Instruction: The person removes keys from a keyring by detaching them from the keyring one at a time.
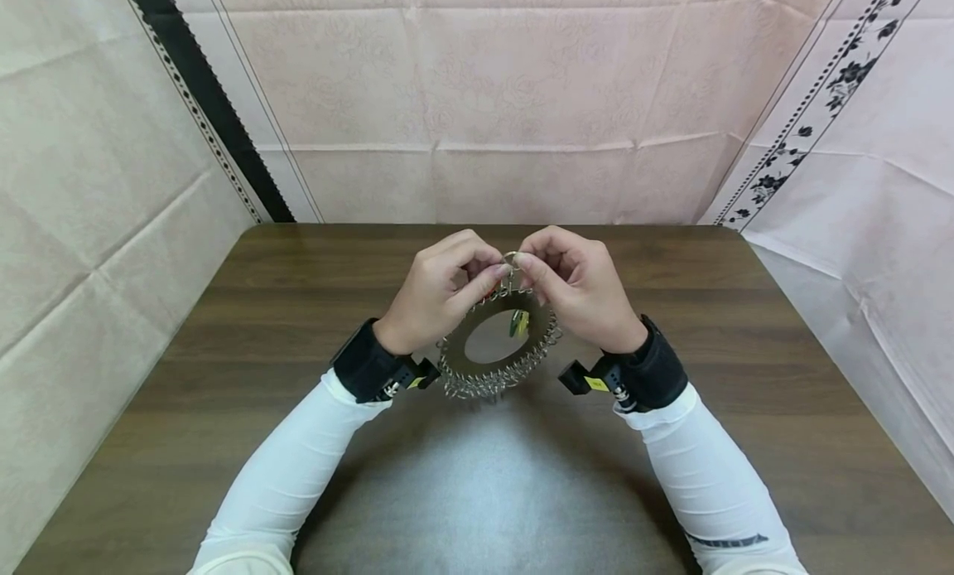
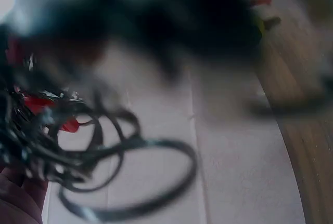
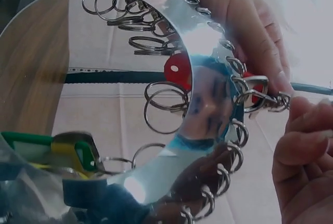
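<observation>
A flat, shiny metal hoop (image 1: 540, 328) hangs above the table, with many split rings (image 1: 498, 384) strung around its edge. At its top is a small metal ring (image 1: 511, 255) with a swivel clasp (image 3: 264, 101). My left hand (image 1: 441, 287) pinches this ring's left side between thumb and forefinger. From the right, my right hand (image 1: 585, 289) pinches it the same way. A red tag (image 3: 177, 71) and green and yellow tags (image 3: 73, 151) dangle from the split rings. The left wrist view is mostly blurred, with split rings (image 2: 190, 161) close up.
A brown wood-grain table (image 1: 298, 376) lies beneath both hands. Pale cloth hangs (image 1: 484, 103) behind it and at both sides. Each wrist wears a black strap (image 1: 365, 364) with a small camera.
</observation>
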Action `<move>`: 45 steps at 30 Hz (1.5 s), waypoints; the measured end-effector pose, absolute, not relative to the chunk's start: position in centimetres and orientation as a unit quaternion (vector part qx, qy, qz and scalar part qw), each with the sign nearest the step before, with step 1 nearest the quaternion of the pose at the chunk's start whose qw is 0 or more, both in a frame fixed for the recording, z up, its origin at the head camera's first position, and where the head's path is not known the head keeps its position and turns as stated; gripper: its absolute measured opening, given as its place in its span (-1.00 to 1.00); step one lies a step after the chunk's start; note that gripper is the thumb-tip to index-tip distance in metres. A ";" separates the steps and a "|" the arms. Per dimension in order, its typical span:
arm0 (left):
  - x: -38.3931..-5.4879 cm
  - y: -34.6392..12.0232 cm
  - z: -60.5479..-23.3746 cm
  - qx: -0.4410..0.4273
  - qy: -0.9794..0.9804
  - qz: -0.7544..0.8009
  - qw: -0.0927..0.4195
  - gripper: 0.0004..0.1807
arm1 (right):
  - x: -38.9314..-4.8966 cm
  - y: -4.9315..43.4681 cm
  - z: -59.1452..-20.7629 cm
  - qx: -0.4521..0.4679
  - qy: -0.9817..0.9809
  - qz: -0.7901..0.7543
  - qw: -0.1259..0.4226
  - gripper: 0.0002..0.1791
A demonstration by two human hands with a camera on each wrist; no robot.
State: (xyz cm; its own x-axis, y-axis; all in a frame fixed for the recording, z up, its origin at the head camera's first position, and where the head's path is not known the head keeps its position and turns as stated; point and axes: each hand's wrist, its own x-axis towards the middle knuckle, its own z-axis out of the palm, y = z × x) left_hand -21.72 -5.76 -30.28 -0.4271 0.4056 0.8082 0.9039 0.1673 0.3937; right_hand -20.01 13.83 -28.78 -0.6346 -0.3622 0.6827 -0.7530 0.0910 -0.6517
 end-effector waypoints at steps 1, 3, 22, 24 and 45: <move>-21.7 -5.8 -30.2 -0.460 -0.711 -0.455 0.276 -0.88 | -20.0 13.8 -28.8 0.392 -0.716 0.549 0.178 -0.93; -21.8 -5.8 -30.1 -0.459 -0.709 -0.457 0.279 -0.87 | -20.0 13.8 -28.8 0.398 -0.716 0.546 0.177 -0.94; -20.9 -6.6 -29.2 -0.480 -0.756 -0.327 0.302 -0.93 | -20.0 14.5 -28.2 0.426 -0.770 0.430 0.203 -0.91; -20.8 -6.5 -29.1 -0.485 -0.760 -0.307 0.305 -0.95 | -20.0 14.6 -28.1 0.429 -0.778 0.410 0.205 -0.92; -20.8 -6.7 -29.0 -0.508 -0.774 -0.244 0.290 -0.91 | -20.0 14.6 -28.3 0.444 -0.796 0.352 0.212 -0.95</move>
State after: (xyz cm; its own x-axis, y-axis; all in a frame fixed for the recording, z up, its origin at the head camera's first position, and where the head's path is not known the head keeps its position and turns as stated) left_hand -20.81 -6.69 -29.01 -0.3161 0.6441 0.6965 0.9271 0.3655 0.0828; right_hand -20.02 14.64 -28.28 -0.5147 -0.5580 0.6509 -0.8570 0.3573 -0.3714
